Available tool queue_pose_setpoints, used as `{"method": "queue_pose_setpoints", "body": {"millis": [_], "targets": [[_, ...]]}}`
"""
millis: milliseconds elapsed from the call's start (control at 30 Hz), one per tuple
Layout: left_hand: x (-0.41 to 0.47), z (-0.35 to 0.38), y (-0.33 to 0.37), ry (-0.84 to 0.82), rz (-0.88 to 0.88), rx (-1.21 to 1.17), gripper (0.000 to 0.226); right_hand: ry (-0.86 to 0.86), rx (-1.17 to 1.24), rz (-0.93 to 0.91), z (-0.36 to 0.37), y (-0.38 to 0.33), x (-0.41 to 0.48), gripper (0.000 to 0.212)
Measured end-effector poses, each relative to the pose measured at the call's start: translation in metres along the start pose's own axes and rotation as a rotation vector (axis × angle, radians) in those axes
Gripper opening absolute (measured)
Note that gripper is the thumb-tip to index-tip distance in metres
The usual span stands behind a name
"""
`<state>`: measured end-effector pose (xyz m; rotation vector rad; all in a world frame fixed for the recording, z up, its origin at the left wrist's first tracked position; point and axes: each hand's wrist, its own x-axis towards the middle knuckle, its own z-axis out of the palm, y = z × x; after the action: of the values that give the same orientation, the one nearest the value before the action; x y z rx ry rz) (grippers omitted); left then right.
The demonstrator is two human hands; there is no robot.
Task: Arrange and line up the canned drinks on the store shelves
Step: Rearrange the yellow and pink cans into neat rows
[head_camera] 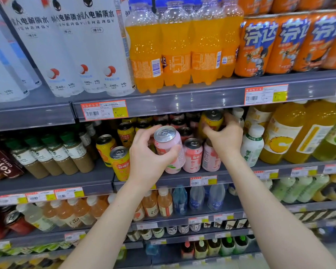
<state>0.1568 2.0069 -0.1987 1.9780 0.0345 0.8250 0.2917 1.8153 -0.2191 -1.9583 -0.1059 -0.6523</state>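
The left hand (149, 152) curls around a pink can (168, 150) tilted above the middle shelf (85, 183), while the right hand (224, 135) grips a yellow can (211, 119) raised farther back.

- The tall white bottles (97, 45) say "ENERGY" and "240".
- The dark brown bottles (2, 164) say "COSTA COFFEE".
- The orange cans (258, 45) say "芬达".
- The price tag (104, 110) on the shelf edge says "4.90".
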Motion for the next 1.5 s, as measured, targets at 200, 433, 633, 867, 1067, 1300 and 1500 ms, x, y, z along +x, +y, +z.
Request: {"method": "queue_pose_setpoints", "body": {"millis": [200, 433, 633, 867, 1067, 1300, 1500], "targets": [[-0.003, -0.003, 0.0, 0.025, -0.006, 0.006, 0.062, 0.002, 0.012, -0.114, -0.009, -0.015, -0.009, 0.048], [-0.01, -0.009, 0.002, 0.036, 0.008, -0.011, 0.059, -0.036, 0.056, -0.213, -0.013, -0.025, -0.034, 0.049], [-0.014, -0.02, 0.0, 0.037, 0.008, -0.019, 0.058, -0.085, 0.134, -0.194, -0.007, -0.037, -0.054, 0.055], [-0.018, -0.05, -0.01, 0.055, 0.001, 0.0, 0.055, -0.222, 0.269, -0.131, 0.017, -0.062, -0.072, 0.045], [-0.026, -0.085, -0.025, 0.097, -0.073, 0.025, 0.058, -0.266, 0.313, -0.102, 0.051, -0.084, -0.082, 0.052], [-0.023, -0.135, -0.045, 0.154, -0.136, 0.034, 0.054, -0.336, 0.376, -0.049, 0.09, -0.107, -0.089, 0.049], [-0.011, -0.16, -0.058, 0.176, -0.149, 0.043, 0.06, -0.404, 0.396, -0.033, 0.105, -0.132, -0.095, 0.043]]}}
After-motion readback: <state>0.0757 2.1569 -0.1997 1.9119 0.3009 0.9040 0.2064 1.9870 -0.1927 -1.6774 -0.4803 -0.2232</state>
